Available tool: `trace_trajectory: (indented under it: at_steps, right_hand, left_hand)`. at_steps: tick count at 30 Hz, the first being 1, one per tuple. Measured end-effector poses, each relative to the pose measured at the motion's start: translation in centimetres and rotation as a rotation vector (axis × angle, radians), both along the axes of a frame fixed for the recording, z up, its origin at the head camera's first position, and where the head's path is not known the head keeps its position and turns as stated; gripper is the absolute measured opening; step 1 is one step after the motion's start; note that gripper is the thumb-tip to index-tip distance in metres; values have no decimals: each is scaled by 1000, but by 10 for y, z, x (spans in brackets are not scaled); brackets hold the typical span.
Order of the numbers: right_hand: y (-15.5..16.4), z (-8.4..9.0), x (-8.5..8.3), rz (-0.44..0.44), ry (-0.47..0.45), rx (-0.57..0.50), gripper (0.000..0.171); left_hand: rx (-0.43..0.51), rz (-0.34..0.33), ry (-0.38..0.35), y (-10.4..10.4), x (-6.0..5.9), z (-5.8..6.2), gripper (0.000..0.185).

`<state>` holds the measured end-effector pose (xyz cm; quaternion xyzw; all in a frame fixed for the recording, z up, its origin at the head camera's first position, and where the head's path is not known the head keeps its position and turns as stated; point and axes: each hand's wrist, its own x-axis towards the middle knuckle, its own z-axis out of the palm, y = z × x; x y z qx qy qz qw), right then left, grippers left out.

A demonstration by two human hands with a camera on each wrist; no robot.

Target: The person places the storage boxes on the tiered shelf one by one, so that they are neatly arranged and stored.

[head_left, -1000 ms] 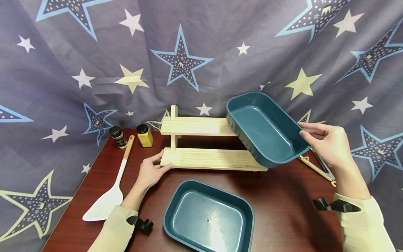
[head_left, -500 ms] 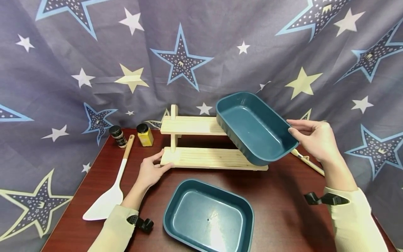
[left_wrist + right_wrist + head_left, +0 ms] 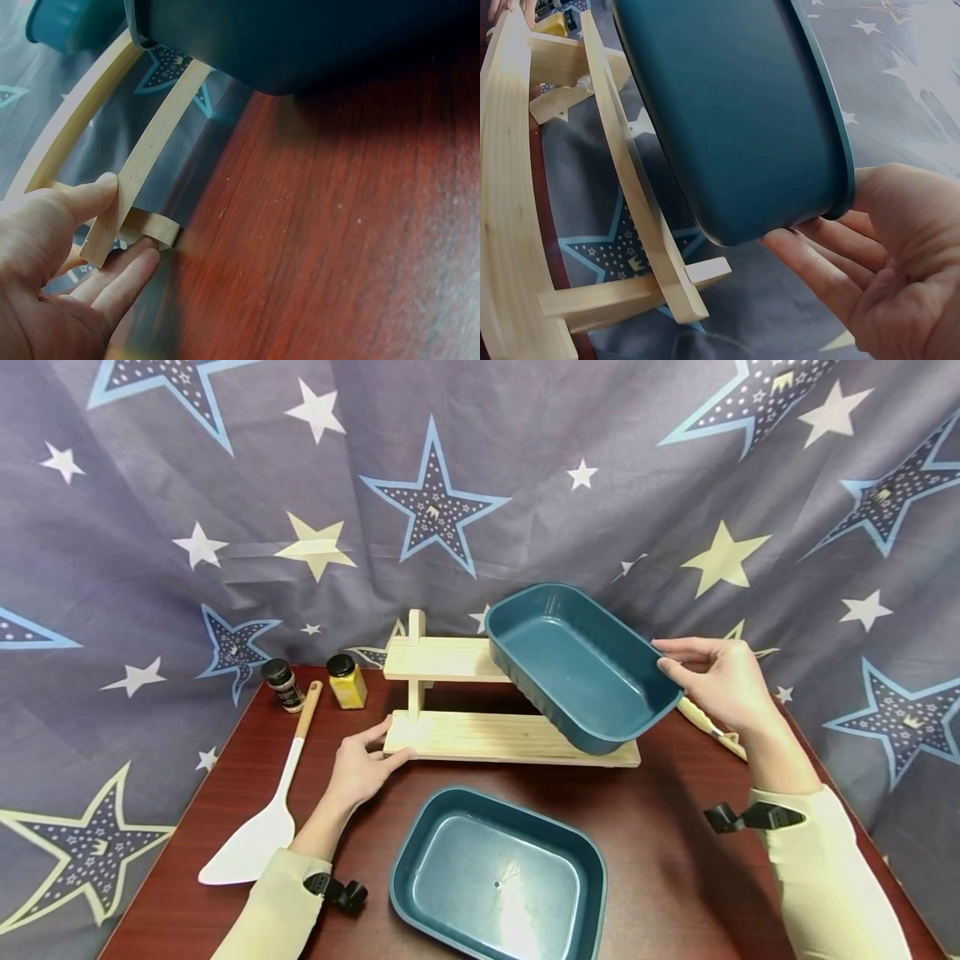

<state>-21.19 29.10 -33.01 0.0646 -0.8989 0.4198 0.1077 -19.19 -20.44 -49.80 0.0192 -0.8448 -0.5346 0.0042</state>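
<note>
held tray: teal rectangular tray (image 3: 581,668), off the table, tilted with its open side toward the camera; its low edge hangs just over the right part of the rack's lower shelf.
long axis: runs from upper left, over the top shelf, down to lower right at the hand.
grip: right hand (image 3: 720,681) at the tray's right short end, thumb on the rim, fingers (image 3: 810,259) curled under the base; tray extends leftward from the fingers.
rack: two-tier wooden rack (image 3: 480,735) on the table (image 3: 675,860), directly below and left of the tray.
brace: left hand (image 3: 360,768) pinches the rack's lower left corner, thumb (image 3: 94,196) on top, fingers beneath.
nearer hand: right carries the tray; left is well apart from it.
second tray: matching teal tray (image 3: 498,877) flat on the table, in front of the rack.
periphery: white spatula (image 3: 262,818) and two spice jars (image 3: 315,683) to the left.
</note>
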Motion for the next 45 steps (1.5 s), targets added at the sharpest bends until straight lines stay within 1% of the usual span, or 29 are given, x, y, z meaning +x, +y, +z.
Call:
trace_trajectory:
  at_steps: [4, 11, 15, 20, 24, 33, 40, 45]
  right_hand:
    - [-9, -1, -6, 38, 46, 2, 27]
    - [-29, -2, -18, 107, 61, 1, 24]
    - [-40, -4, -25, 146, 56, -4, 25]
    - [-55, -7, -34, 174, 26, -31, 25]
    - [-65, -8, -40, 183, -5, -42, 25]
    - [-73, -9, -49, 175, -19, 11, 26]
    - [-75, -10, -54, 164, -26, 0, 26]
    - [-76, -12, -56, 166, -26, -15, 26]
  left_hand:
    - [-5, -3, 0, 0, -1, -1, 79]
    - [6, 5, 4, -1, -1, -2, 78]
    - [4, 12, 1, -1, 0, -1, 77]
    - [11, 9, 1, -1, -1, -1, 78]
    - [11, 3, 5, -1, 0, -2, 78]
    - [-2, -3, 12, -2, -1, -1, 78]
    - [21, -3, 1, -1, -1, -1, 78]
    - [12, 5, -3, -1, 0, 1, 77]
